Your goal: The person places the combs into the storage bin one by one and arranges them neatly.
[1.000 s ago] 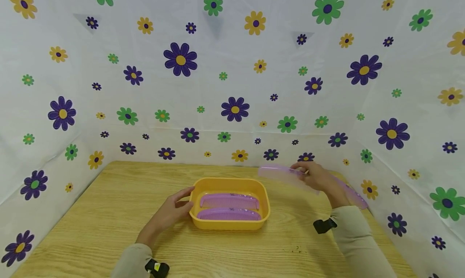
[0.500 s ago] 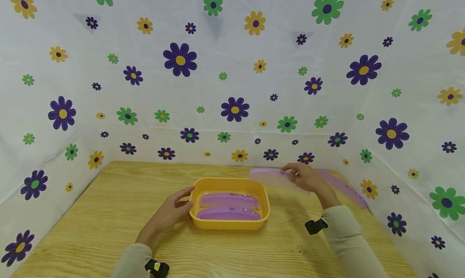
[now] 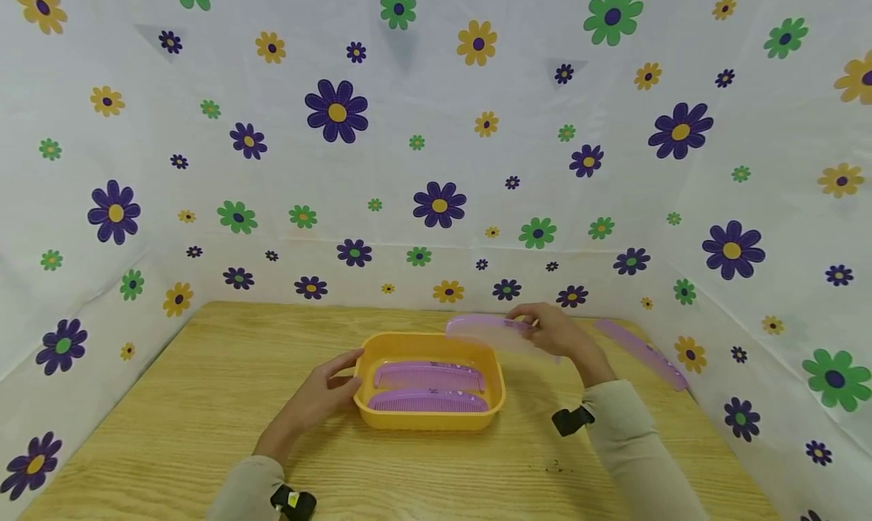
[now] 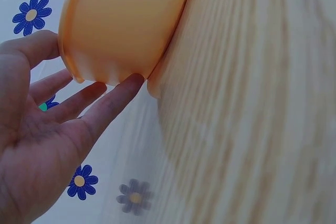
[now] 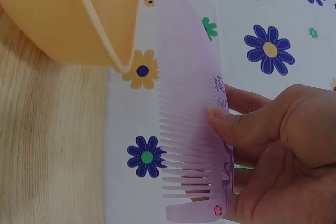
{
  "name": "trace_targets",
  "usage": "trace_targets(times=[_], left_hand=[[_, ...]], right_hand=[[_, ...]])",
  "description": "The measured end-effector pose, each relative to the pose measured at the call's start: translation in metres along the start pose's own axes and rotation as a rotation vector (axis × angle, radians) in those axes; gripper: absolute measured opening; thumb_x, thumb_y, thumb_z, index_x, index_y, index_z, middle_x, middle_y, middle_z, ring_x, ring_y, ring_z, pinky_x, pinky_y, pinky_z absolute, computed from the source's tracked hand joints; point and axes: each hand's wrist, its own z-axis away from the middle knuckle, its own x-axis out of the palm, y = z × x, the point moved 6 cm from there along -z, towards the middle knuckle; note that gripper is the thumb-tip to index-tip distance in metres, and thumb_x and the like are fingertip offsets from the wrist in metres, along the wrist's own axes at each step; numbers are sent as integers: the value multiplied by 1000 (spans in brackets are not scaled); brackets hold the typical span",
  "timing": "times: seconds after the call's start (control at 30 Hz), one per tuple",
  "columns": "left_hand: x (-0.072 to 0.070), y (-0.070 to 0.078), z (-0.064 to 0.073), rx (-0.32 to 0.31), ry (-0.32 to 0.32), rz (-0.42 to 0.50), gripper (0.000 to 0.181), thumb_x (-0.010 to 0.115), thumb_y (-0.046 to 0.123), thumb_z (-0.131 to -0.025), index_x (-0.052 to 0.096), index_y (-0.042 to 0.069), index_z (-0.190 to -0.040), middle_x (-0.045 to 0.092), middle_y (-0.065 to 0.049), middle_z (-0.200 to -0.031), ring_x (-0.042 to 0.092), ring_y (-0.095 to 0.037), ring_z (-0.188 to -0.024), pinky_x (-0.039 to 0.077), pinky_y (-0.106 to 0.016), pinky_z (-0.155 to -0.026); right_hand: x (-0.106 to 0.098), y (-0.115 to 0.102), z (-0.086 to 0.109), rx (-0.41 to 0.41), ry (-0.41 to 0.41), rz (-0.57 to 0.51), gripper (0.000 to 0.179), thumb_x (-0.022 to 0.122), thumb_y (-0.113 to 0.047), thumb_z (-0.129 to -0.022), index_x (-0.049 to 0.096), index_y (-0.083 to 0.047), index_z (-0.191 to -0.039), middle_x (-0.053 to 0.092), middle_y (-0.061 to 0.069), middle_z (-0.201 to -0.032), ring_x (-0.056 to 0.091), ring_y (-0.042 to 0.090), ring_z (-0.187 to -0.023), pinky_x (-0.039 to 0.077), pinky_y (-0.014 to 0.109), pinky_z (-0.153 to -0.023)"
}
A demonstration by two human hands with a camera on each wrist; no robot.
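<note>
A light purple translucent comb (image 3: pixel 480 326) is pinched between the thumb and fingers of my right hand (image 3: pixel 560 332), above the table at the basin's right far corner. The right wrist view shows its teeth and printed spine, with the thumb (image 5: pixel 231 124) across the spine. My left hand (image 3: pixel 315 398) rests against the left end of a yellow plastic basin (image 3: pixel 429 422). In the left wrist view its loosely extended fingertips (image 4: pixel 134 80) touch the basin's outer wall. Inside the basin lie two purple combs, a far one (image 3: pixel 429 375) and a near one (image 3: pixel 428 401).
Another purple comb (image 3: pixel 643 354) lies slanted near the table's right edge. The wooden table (image 3: pixel 170 430) is enclosed by a white flowered sheet (image 3: pixel 436 157) at the back and sides. Small dark specks (image 3: pixel 555 466) mark the tabletop at the front right.
My right hand has moved left with the comb, from the right side of the table to the basin's right far rim. The left hand and basin have stayed in place.
</note>
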Motion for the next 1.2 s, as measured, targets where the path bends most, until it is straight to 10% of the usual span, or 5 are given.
trace_targets(times=[1.2], left_hand=[[-1,-2,-1,23,-8,25,59,59,20,-106,37,13,-161,35,-23,-164,53,-44,-140,61,-32,-98]], right_hand=[[68,-50,-41,-61,-124,82,40,58,13,-91,72,-9,-121,69,12,-115,63,26,-102,60,43,-98]])
